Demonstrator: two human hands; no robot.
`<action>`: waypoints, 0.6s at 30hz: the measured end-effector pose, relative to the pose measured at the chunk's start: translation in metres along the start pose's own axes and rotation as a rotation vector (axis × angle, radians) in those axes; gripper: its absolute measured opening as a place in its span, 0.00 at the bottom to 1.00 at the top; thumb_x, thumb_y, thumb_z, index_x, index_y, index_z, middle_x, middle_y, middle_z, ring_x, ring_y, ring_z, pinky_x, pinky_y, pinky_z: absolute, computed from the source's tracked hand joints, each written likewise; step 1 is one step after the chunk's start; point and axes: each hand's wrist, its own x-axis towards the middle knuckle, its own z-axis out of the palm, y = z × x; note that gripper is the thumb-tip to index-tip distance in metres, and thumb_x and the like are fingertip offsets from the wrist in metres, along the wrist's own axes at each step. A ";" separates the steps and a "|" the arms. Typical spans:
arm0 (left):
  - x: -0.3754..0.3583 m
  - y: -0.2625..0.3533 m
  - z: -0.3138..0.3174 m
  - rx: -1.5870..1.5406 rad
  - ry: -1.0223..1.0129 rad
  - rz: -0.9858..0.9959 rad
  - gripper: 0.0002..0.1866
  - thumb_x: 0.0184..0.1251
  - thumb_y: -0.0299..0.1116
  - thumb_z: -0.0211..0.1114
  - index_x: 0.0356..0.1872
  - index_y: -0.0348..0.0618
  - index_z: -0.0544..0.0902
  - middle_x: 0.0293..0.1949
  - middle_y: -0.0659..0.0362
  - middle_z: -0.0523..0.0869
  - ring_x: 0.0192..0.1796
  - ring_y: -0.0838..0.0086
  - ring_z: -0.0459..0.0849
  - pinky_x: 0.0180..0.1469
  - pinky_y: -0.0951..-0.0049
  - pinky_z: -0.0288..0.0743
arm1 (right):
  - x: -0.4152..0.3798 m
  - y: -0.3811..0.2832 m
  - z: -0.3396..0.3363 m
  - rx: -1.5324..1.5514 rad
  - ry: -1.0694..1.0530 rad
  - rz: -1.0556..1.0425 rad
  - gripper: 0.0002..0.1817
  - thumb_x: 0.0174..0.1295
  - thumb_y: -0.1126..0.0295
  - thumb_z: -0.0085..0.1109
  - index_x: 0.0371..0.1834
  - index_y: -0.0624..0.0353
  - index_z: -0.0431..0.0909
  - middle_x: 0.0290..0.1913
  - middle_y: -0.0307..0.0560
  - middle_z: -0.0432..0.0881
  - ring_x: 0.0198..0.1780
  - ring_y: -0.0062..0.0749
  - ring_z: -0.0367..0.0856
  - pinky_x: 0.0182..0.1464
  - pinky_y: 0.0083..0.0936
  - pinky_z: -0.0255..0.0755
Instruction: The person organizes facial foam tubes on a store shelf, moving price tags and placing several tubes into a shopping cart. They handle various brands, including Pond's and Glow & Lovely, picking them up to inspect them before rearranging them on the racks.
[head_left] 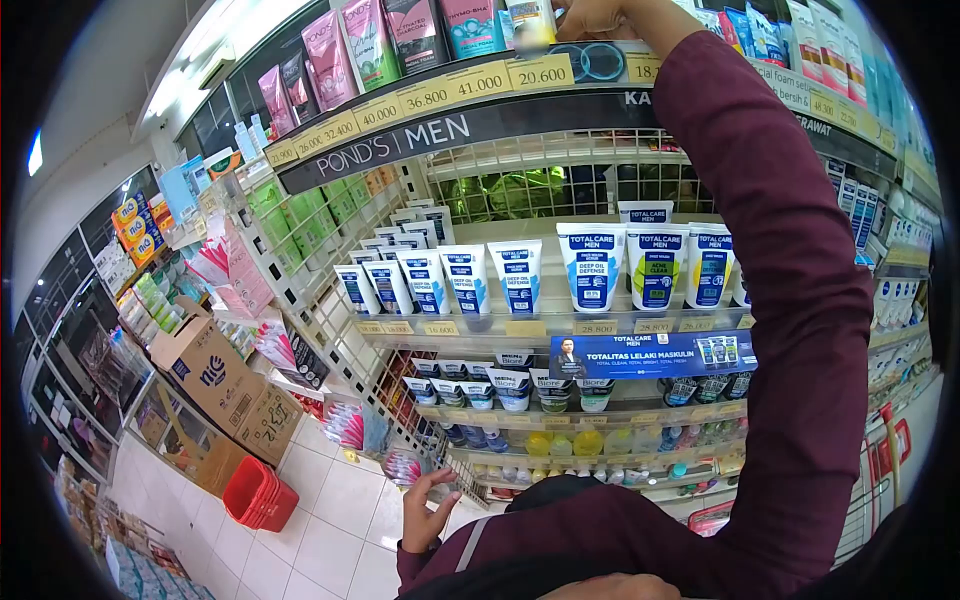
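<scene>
At the top edge of the view, my right hand (592,18) is partly cut off, with its bent fingers against the side of a white and yellow tube (530,20). That tube's lower end looks blurred, and the far fingers are hidden. Left of it, pink, black and green face wash tubes (365,42) stand in a row on the top shelf. Blue ring-shaped outlines (600,62) show just below my right hand. Down low, in front of the lower shelves, my left hand (428,508) hangs with thumb and fingers apart, holding nothing.
White and blue Total Care Men tubes (520,278) fill the middle shelf, with Men's Biore tubes (512,388) below. Yellow price labels (480,85) line the top shelf edge. At left on the tiled floor (325,490) are red baskets (260,495) and a cardboard box (215,370).
</scene>
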 end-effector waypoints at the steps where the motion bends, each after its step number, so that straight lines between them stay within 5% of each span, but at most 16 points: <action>1: 0.000 0.002 0.000 0.000 -0.001 0.000 0.23 0.57 0.27 0.73 0.55 0.35 0.81 0.48 0.49 0.88 0.52 0.64 0.86 0.58 0.68 0.75 | 0.004 0.002 0.000 -0.035 -0.008 -0.048 0.26 0.56 0.76 0.65 0.61 0.62 0.76 0.49 0.48 0.85 0.46 0.34 0.82 0.47 0.32 0.75; 18: 0.007 0.007 0.002 0.086 -0.012 0.013 0.28 0.54 0.27 0.74 0.59 0.37 0.79 0.48 0.50 0.89 0.53 0.66 0.85 0.61 0.65 0.73 | 0.007 0.002 0.000 0.000 -0.054 -0.100 0.23 0.54 0.73 0.68 0.56 0.61 0.81 0.46 0.44 0.87 0.43 0.31 0.82 0.44 0.31 0.74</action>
